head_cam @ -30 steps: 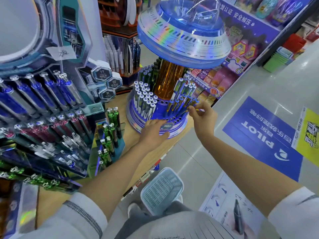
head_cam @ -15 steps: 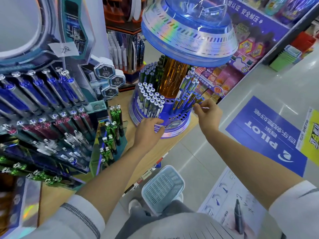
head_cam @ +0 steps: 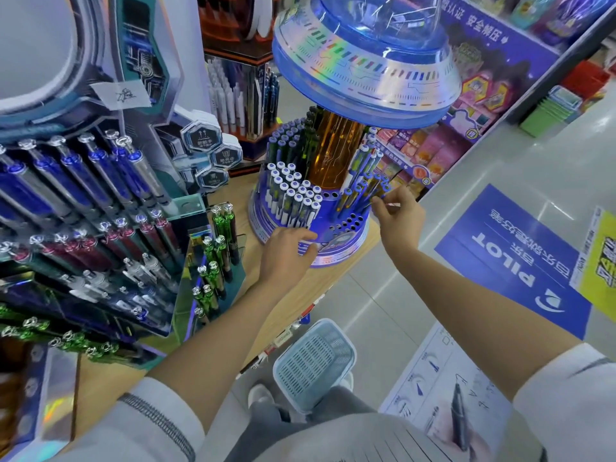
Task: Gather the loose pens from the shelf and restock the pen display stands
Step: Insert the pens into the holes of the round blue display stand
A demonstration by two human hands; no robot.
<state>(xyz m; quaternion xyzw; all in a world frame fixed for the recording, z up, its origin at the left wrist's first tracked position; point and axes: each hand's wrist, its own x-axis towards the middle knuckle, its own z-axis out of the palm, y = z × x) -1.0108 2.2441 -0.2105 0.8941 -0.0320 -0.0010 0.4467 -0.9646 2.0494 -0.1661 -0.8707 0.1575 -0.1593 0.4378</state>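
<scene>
Left hand (head_cam: pixel 286 251) rests slack on the round blue plastic pen carousel (head_cam: pixel 346 243); right hand (head_cam: pixel 398 216) pinches its slim blue pen (head_cam: pixel 366 196); pale plastic basket (head_cam: pixel 313 365) below.

A stationery shop: pen display stands (head_cam: pixel 310 208), stocked shelves (head_cam: pixel 466 135), Pilot floor advert (head_cam: pixel 510 261).

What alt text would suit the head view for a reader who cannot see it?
A person's right hand pinches a blue pen among those slanted in a round blue pen stand on a wooden shelf, while the left hand rests on the stand's base. A pale blue basket sits on the floor below.
</scene>
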